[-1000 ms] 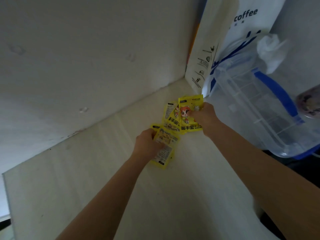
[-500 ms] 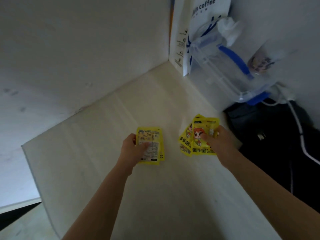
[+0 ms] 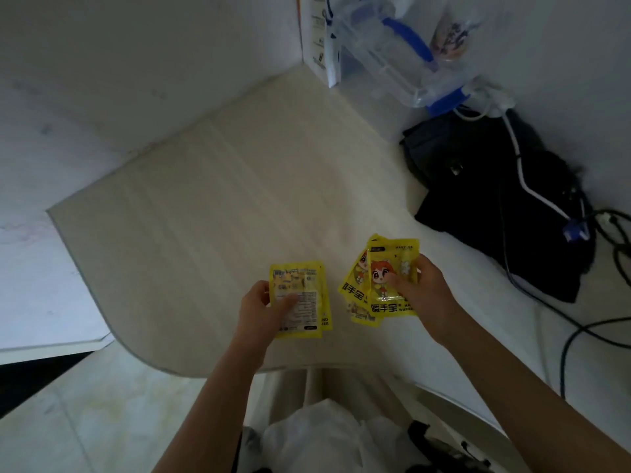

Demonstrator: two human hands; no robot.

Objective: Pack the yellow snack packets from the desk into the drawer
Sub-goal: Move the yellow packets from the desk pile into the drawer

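Yellow snack packets, split between both hands above pale desk [image 3: 205, 206]. Left hand [image 3: 263, 310] pinching back-side packets [image 3: 300, 298], thumb on top. Right hand [image 3: 421, 295] gripping fanned front-side packets [image 3: 379, 285]. Black bag [image 3: 495, 199] at right.

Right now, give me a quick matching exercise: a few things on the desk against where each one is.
Things:
1. back-side-up packets
2. cartoon-face packets
3. black bag
4. clear plastic box

Places:
A. far corner, against the wall
B. held in the right hand
C. lying on the desk's right side with a white cable over it
D. held in the left hand

Pairs: 1-D, 2-B, 3-C, 4-A
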